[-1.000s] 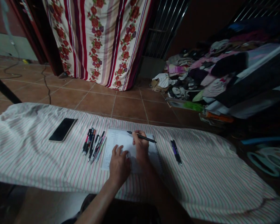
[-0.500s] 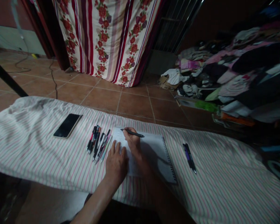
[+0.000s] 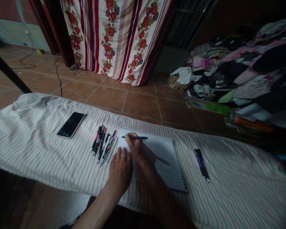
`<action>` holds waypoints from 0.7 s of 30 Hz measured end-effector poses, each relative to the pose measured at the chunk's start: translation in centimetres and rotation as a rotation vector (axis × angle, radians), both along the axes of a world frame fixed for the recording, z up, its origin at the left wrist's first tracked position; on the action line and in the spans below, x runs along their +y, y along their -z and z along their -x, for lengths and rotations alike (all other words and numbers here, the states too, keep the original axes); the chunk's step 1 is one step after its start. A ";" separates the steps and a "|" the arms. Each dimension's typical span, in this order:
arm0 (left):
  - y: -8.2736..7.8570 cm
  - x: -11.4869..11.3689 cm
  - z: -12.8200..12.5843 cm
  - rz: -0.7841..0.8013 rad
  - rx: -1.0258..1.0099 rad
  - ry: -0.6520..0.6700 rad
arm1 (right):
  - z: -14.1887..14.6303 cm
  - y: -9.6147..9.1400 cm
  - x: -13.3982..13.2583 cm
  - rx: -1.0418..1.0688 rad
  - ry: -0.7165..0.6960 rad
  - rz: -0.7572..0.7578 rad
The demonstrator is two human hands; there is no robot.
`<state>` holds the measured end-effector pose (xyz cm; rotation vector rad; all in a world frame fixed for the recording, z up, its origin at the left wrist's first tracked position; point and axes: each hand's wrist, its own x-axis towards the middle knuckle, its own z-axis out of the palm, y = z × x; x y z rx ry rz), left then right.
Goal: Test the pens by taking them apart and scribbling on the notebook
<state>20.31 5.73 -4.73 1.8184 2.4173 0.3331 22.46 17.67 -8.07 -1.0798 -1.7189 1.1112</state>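
Note:
A spiral notebook lies open on a striped cloth. My right hand grips a black pen with its tip at the notebook's upper left corner. Flat on the page's left edge rests my left hand, fingers stretched out, just right of a row of several pens.
A dark phone lies to the left on the cloth. Two pens lie to the right of the notebook. Beyond the cloth are a tiled floor, a floral curtain and a heap of clothes at the right.
My right hand with the pen has moved left across the page, from its right part to the upper left corner. The left hand stays on the page. The view has shifted slightly.

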 end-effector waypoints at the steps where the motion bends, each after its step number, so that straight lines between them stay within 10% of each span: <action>1: 0.1 0.0 0.0 -0.001 0.015 0.002 | -0.1 0.0 0.0 -0.008 -0.005 -0.007; 21: 0.8 0.0 -0.3 0.043 0.057 0.026 | 0.4 0.7 -0.1 -0.103 -0.037 -0.071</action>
